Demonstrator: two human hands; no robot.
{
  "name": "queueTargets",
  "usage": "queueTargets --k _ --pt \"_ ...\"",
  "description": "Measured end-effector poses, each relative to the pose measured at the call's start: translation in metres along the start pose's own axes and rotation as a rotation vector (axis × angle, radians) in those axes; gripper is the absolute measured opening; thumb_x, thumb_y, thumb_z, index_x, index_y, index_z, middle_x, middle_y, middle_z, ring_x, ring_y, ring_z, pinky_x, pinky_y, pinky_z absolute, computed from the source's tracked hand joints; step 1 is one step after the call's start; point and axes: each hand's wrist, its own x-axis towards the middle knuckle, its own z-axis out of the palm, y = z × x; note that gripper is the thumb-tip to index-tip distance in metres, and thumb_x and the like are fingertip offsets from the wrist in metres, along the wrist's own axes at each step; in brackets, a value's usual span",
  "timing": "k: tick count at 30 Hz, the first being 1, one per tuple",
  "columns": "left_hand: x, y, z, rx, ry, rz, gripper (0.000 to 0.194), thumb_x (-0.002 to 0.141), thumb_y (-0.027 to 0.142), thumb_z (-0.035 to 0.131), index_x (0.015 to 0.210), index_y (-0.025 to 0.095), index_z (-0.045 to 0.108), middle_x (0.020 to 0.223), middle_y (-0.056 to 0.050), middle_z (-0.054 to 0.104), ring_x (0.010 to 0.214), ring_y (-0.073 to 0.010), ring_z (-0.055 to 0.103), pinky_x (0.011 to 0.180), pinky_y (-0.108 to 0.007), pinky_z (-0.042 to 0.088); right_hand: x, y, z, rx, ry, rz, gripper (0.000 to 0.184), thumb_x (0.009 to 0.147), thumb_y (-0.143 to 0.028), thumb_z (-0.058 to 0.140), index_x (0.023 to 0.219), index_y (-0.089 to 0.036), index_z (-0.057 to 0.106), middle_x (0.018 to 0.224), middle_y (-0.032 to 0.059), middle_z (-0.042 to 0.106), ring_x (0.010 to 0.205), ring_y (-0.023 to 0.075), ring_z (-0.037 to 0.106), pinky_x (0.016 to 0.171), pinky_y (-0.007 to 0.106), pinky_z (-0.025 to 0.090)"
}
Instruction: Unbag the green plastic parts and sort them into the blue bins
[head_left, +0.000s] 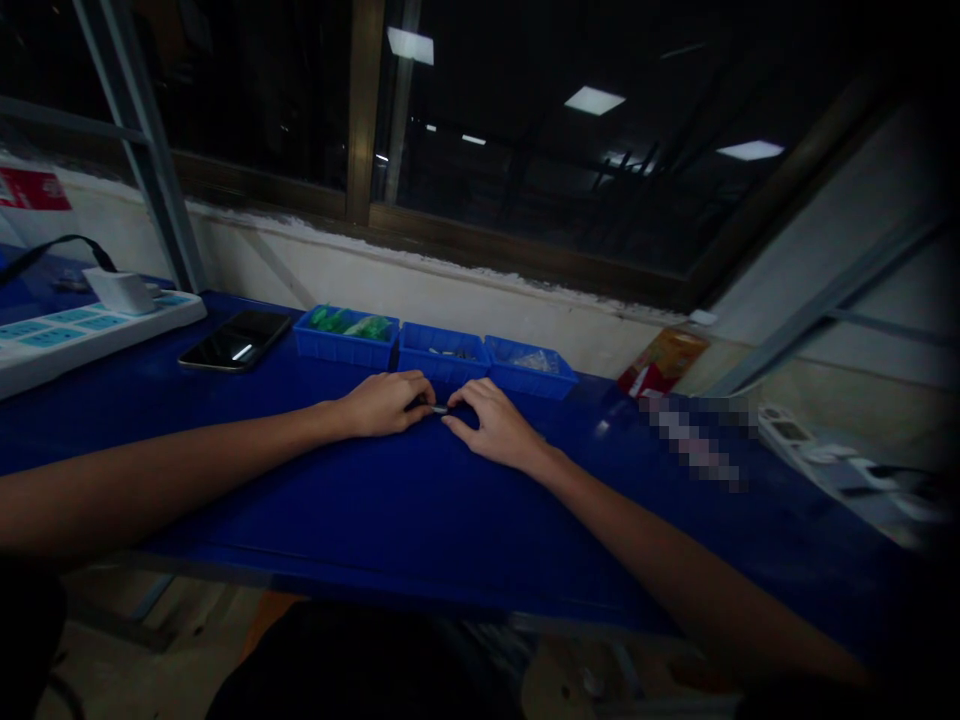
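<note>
A small, thin grey piece point(439, 409), metallic in look and too small to name, sits just above the blue table top between my two hands. My left hand point(386, 405) is closed, with thumb and forefinger pinching the left end of that piece. On the other side, my right hand point(495, 425) has its thumb and forefinger apart, their tips close to the piece's right end. Whether those tips touch it I cannot tell. Just beyond the hands stand a blue bin with small metallic bits point(442, 365) and a blue bin of clear small pieces point(529, 370).
A blue bin of green pieces point(346, 335) stands left in the row. Further left lie a phone point(236, 340) and a white power strip point(90, 340) with a plugged-in charger point(124, 290). An orange-and-red package point(667, 360) and another power strip point(817, 450) are at right.
</note>
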Motion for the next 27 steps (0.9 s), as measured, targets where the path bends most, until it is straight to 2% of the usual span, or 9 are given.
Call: queueTargets --k 4,10,15,18,21,24,27 --pt "-0.001 0.003 0.0 -0.068 0.032 0.041 0.019 0.084 0.027 0.044 0.093 0.015 0.056 0.087 -0.006 0.059 0.079 -0.0162 0.056 0.07 -0.028 0.043 0.0 -0.006 -0.005 0.0 0.029 -0.024 0.016 0.079 -0.032 0.051 0.088 -0.019 0.054 0.09 0.0059 0.057 0.087 0.0195 0.049 0.079 0.035 0.038" --pt "-0.005 0.01 -0.002 -0.157 0.064 0.052 0.018 0.084 0.024 0.045 0.09 0.012 0.057 0.079 -0.005 0.058 0.066 -0.012 0.053 0.061 -0.024 0.041 -0.004 -0.015 -0.012 -0.05 0.024 -0.038 0.013 0.08 -0.03 0.051 0.087 -0.019 0.053 0.088 0.0059 0.056 0.086 0.0197 0.048 0.077 0.034 0.037" --pt "-0.005 0.012 -0.004 -0.156 0.056 0.058 0.02 0.084 0.022 0.043 0.089 0.012 0.058 0.08 -0.006 0.062 0.069 -0.0133 0.056 0.063 -0.025 0.042 -0.004 -0.015 -0.01 -0.038 0.044 -0.029 0.012 0.083 -0.029 0.046 0.085 -0.019 0.053 0.085 0.0061 0.056 0.083 0.0194 0.049 0.074 0.034 0.037" --pt "-0.006 0.014 -0.006 -0.151 0.026 0.051 0.023 0.084 0.022 0.041 0.099 0.013 0.056 0.08 -0.005 0.064 0.07 -0.0135 0.059 0.062 -0.024 0.043 -0.003 -0.013 -0.008 0.008 0.076 0.008 0.016 0.087 -0.027 0.038 0.083 -0.019 0.051 0.082 0.0061 0.056 0.079 0.0183 0.05 0.073 0.032 0.038" --pt "-0.008 0.017 -0.007 -0.136 0.031 0.013 0.031 0.083 0.03 0.046 0.109 0.015 0.049 0.075 -0.002 0.065 0.061 -0.0123 0.058 0.055 -0.022 0.041 -0.002 -0.011 -0.006 0.065 0.112 0.052 0.018 0.088 -0.026 0.035 0.079 -0.019 0.049 0.078 0.0052 0.055 0.076 0.0168 0.051 0.072 0.03 0.039" --pt "-0.01 0.02 -0.007 -0.104 0.064 -0.012 0.028 0.081 0.034 0.048 0.102 0.015 0.051 0.07 0.0 0.063 0.058 -0.0118 0.057 0.054 -0.022 0.04 -0.002 -0.014 -0.003 0.122 0.135 0.089 0.019 0.088 -0.028 0.034 0.077 -0.019 0.047 0.076 0.0039 0.054 0.074 0.0157 0.052 0.069 0.029 0.039" --pt "-0.011 0.021 -0.007 -0.06 0.064 -0.001 0.019 0.081 0.03 0.047 0.092 0.016 0.054 0.068 0.0 0.062 0.058 -0.0117 0.057 0.055 -0.022 0.039 -0.003 -0.018 -0.001 0.148 0.11 0.105 0.024 0.089 -0.03 0.033 0.072 -0.02 0.046 0.072 0.0025 0.053 0.071 0.0149 0.052 0.067 0.028 0.039"
